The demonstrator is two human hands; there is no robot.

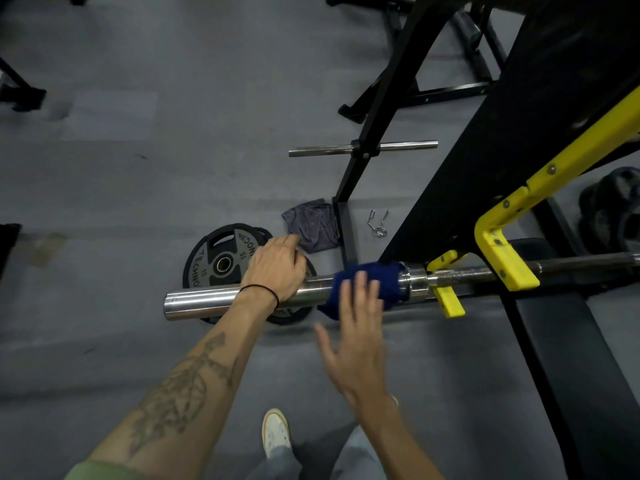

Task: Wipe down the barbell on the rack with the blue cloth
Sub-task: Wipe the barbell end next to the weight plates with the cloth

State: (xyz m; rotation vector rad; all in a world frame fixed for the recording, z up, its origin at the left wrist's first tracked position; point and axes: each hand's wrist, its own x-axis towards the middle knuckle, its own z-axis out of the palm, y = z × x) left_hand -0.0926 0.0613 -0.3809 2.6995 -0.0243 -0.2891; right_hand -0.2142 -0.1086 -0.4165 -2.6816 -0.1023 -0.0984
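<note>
Barbell (214, 299) sleeve gripped by left hand (277, 266); right hand (356, 330) spread open, beside blue cloth (363, 282).

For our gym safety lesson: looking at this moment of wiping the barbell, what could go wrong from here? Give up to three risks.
1. The blue cloth is draped over the barbell while the right hand is open and blurred, not gripping it; the cloth may slip off.
2. The left hand grips the sleeve end, outside the yellow hook; pressing down could tip the bar.
3. A plate and spring collar lie on the floor underfoot: trip hazards.
</note>
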